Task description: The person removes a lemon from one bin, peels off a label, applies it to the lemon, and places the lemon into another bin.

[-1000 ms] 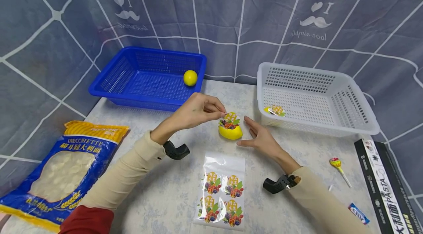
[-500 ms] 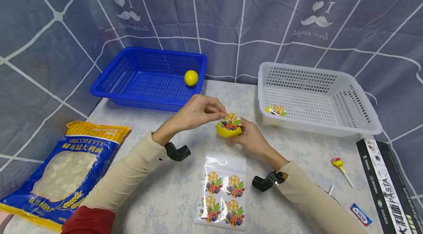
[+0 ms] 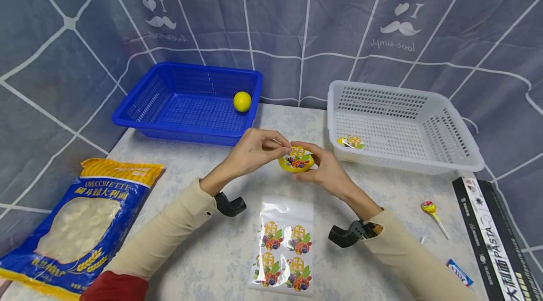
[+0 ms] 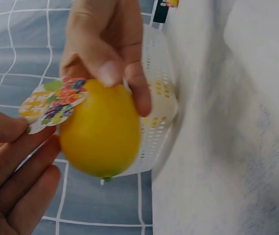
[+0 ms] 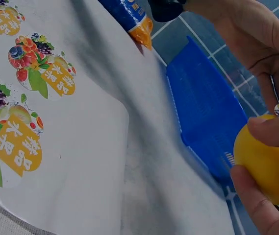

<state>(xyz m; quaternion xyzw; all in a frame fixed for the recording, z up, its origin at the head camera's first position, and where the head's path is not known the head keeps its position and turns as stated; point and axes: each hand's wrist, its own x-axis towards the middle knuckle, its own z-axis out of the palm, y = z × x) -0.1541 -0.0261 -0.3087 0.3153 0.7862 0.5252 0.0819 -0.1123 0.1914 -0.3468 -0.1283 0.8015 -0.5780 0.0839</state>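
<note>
My right hand (image 3: 324, 169) grips a yellow lemon (image 3: 290, 169) between thumb and fingers, raised over the middle of the table. A round fruit-printed sticker (image 3: 298, 157) lies against the lemon's upper side. My left hand (image 3: 254, 152) pinches the sticker's left edge between thumb and finger. In the left wrist view, the sticker (image 4: 56, 103) touches the lemon (image 4: 102, 139) at one side, while its pinched end stands off the skin. A sheet of fruit stickers (image 3: 283, 249) lies flat below the hands. The right wrist view shows the lemon (image 5: 264, 159) partly behind my right thumb.
A blue basket (image 3: 186, 138) with one lemon (image 3: 242, 102) stands at back left. The white basket (image 3: 407, 165) at back right holds a stickered lemon (image 3: 351, 141). Around the edges lie a pasta bag (image 3: 80, 225), a lollipop (image 3: 432, 213), a small candy (image 3: 459, 272) and a pasta box (image 3: 488, 235).
My right hand has closed around the lemon and lifted it slightly, turning it up against the sticker. The left hand keeps its pinch on the sticker, almost in place.
</note>
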